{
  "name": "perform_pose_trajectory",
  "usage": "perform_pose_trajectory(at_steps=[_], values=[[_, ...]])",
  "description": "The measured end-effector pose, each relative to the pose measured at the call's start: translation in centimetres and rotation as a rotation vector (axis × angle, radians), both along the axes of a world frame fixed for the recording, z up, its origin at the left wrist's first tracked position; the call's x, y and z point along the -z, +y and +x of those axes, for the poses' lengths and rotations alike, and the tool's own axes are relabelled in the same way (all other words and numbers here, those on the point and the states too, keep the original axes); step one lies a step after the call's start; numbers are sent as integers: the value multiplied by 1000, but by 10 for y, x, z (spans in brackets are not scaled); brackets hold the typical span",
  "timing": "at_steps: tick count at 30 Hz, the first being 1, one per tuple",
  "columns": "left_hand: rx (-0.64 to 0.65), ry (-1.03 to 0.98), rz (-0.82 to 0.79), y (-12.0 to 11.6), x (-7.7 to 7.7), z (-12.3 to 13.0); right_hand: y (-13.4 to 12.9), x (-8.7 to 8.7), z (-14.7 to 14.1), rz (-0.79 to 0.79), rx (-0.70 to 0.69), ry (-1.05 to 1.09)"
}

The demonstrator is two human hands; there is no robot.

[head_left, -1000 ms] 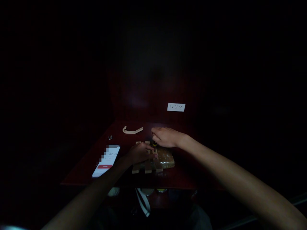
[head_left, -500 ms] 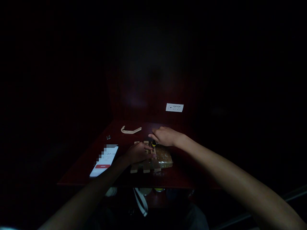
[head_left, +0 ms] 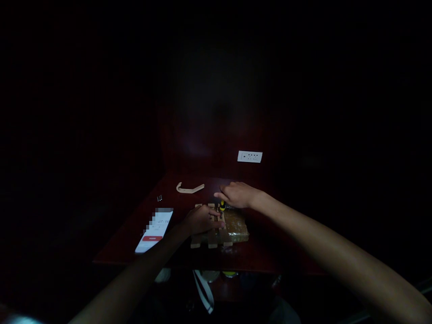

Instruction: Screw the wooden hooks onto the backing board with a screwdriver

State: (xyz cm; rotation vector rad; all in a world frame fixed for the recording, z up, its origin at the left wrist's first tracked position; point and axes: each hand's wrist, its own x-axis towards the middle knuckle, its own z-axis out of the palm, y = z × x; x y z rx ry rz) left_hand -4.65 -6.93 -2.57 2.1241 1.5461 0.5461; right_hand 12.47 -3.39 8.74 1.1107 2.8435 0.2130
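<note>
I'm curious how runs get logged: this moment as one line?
right hand: holds screwdriver | left hand: on wooden slats | beyond: hooked wooden piece | phone: lit

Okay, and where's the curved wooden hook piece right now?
In the head view, the hook piece lies toward the back left of the dark red table, beyond the phone and to the right of the small metal pins.

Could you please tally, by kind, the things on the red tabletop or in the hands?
Phone: 1
Curved wooden piece: 1
Small metal pieces: 3
Slatted wooden piece: 1
Clear-wrapped brown block: 1
Yellow-and-black tool: 1
Total: 8
</note>
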Motion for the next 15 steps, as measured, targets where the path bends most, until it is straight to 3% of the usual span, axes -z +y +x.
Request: perform_pose_trajectory(at_steps=[6, 11, 15], values=[[-20, 30, 12, 1, 3, 0, -3, -2, 1, -63, -143, 54], [-5, 4, 22, 1, 2, 0, -2, 1, 1, 52, -44, 8], [-12, -20, -8, 1, 2, 0, -6, 0, 1, -38, -72, 39]])
